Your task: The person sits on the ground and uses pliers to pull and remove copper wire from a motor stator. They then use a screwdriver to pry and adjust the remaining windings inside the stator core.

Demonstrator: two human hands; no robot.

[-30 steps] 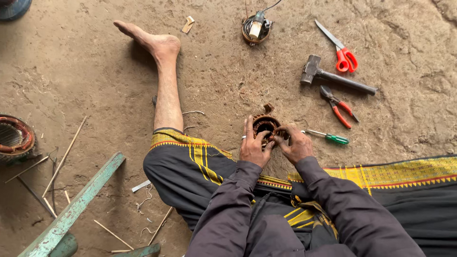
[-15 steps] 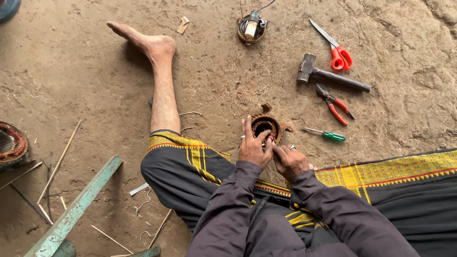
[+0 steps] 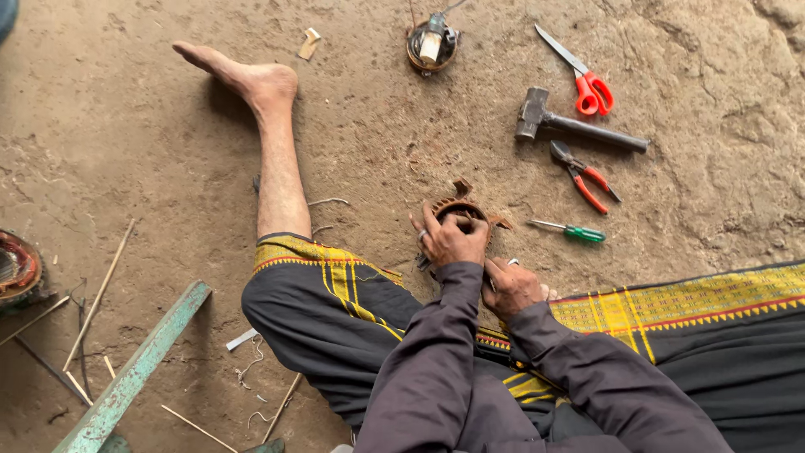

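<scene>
I sit on a dirt floor with one bare leg stretched out. A rusty brown ring-shaped motor part [image 3: 466,207] rests on the ground in front of my lap. My left hand [image 3: 449,239] lies over its near side, fingers wrapped on the rim. My right hand [image 3: 510,285] sits just behind it, close to my lap, fingers curled; whether it holds anything small is hidden. Both arms wear dark purple sleeves.
To the right lie a green-handled screwdriver [image 3: 573,230], red-handled pliers [image 3: 580,174], a hammer [image 3: 574,124] and red-handled scissors [image 3: 580,74]. A small motor part with wires [image 3: 432,44] sits at the top. A wound coil [image 3: 17,270], thin sticks and a green wooden beam [image 3: 138,369] lie on the left.
My right hand has drawn back from the ring toward my lap. The left hand stays on the ring. The view has shifted slightly.
</scene>
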